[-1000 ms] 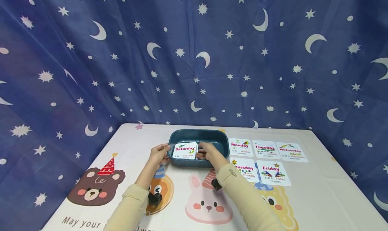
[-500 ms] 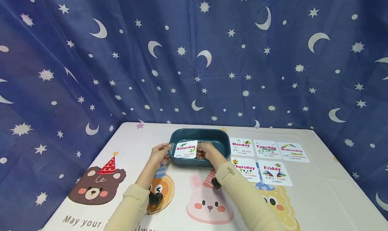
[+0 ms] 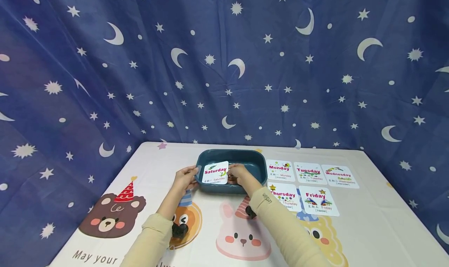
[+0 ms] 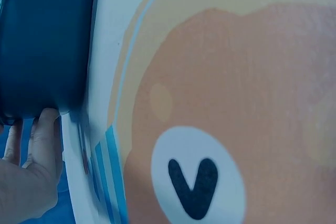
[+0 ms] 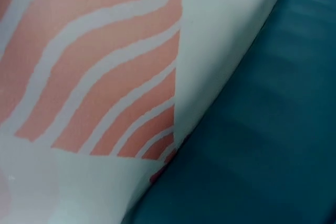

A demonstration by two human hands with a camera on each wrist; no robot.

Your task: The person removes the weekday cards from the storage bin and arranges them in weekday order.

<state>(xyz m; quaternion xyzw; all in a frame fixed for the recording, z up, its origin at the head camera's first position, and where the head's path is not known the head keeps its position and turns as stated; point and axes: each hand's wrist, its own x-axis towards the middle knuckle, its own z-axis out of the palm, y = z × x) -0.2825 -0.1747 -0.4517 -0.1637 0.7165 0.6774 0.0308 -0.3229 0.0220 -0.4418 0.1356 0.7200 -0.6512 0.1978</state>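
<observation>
A dark teal box (image 3: pixel 229 156) stands near the far side of the table. My left hand (image 3: pixel 184 179) grips its left end, thumb at the rim; in the left wrist view the fingers (image 4: pixel 46 142) lie against the box's end. A white card printed "Saturday" (image 3: pixel 215 172) leans inside the box, face toward me. Reaching over the near wall, my right hand (image 3: pixel 242 175) pinches the card's right edge, its fingertips partly hidden behind the card. The right wrist view has only the box's outer wall (image 5: pixel 252 129) and the tablecloth, no hand.
Right of the box lie day cards: Monday (image 3: pixel 280 170), Tuesday (image 3: pixel 310 173) and Wednesday (image 3: pixel 340 176) in the back row, Thursday (image 3: pixel 285 197) and Friday (image 3: pixel 318 200) in front. My right sleeve covers part of Thursday. A starry blue curtain (image 3: pixel 224 99) hangs behind the table.
The Saturday card has shifted slightly right and tilted in the right hand. A white edge seen behind it a second ago no longer shows. The left hand stays on the box.
</observation>
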